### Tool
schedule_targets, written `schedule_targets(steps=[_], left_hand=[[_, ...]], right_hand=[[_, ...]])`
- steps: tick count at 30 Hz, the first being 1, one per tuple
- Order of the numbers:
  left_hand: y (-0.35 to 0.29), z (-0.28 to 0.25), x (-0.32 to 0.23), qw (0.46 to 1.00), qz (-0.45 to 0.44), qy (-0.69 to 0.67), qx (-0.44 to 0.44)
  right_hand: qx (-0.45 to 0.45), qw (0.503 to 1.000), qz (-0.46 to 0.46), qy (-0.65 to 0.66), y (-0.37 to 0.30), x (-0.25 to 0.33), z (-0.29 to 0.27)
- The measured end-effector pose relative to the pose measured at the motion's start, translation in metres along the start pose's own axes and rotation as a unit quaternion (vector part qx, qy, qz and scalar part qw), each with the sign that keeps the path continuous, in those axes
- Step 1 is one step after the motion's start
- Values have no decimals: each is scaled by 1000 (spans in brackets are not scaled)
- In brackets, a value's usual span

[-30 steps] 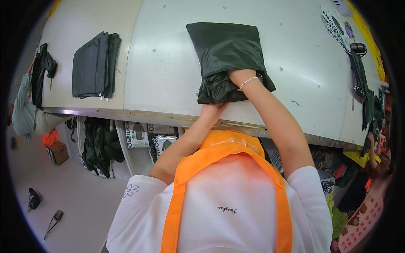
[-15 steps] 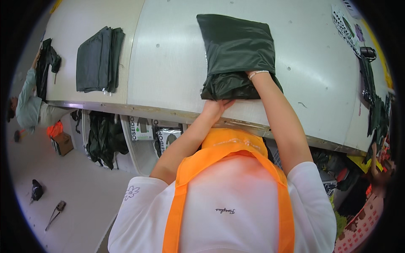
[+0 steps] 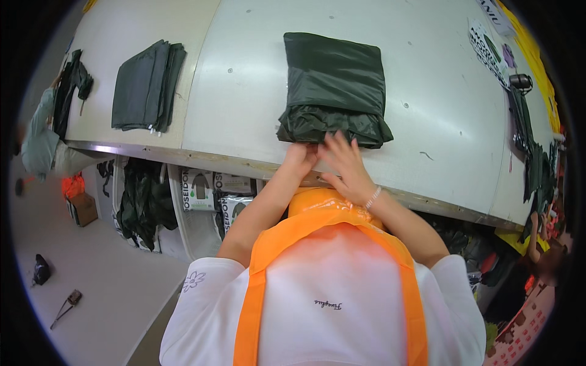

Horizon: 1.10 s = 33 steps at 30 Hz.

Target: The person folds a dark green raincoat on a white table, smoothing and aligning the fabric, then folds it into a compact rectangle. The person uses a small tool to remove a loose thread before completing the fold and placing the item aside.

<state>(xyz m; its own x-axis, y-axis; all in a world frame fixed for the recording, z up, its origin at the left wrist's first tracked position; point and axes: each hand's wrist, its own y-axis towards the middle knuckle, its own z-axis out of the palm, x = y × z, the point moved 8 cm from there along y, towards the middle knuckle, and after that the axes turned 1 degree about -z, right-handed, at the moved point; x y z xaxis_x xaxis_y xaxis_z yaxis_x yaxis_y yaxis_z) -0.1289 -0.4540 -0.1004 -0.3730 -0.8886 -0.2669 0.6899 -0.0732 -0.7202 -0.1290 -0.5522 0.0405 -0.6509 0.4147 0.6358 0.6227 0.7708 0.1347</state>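
Note:
A folded dark green bundle (image 3: 336, 73) of glossy fabric lies on the pale table in front of me. Its near part (image 3: 332, 124) is loose and crumpled, coming out from under a smooth flat top layer. My left hand (image 3: 301, 158) is closed at the bundle's near edge, its fingertips partly hidden there. Beside it, my right hand (image 3: 348, 168) has its fingers spread, the tips close to the crumpled near edge and slightly blurred. A beaded bracelet circles the right wrist.
A stack of flat dark green pieces (image 3: 143, 88) lies on the table's left. Below the table edge (image 3: 244, 161) stand white bins with dark fabric (image 3: 146, 201) and printed packages (image 3: 198, 189). Another person (image 3: 43, 140) works at far left. Dark garments (image 3: 537, 158) hang at the right.
My right hand has come out from under the bundle's top layer and moved back toward me, fingers now spread. The left hand stays at the near edge. The crumpled part lies flatter and wider.

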Motion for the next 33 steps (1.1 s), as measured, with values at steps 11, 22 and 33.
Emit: schedule_targets(steps=[11,22,33], left_hand=[[-77,65,-20,817,-67,565,87],[-104,195,-20,-70,507,848,136],[-97,211,-6,-34,543,823,161]], right_hand=[[-293,557,367,685,-29,-98,44],[-338,675,388,529,-16,-73,-20],[-341,759,346,434,-34,-74,-43]])
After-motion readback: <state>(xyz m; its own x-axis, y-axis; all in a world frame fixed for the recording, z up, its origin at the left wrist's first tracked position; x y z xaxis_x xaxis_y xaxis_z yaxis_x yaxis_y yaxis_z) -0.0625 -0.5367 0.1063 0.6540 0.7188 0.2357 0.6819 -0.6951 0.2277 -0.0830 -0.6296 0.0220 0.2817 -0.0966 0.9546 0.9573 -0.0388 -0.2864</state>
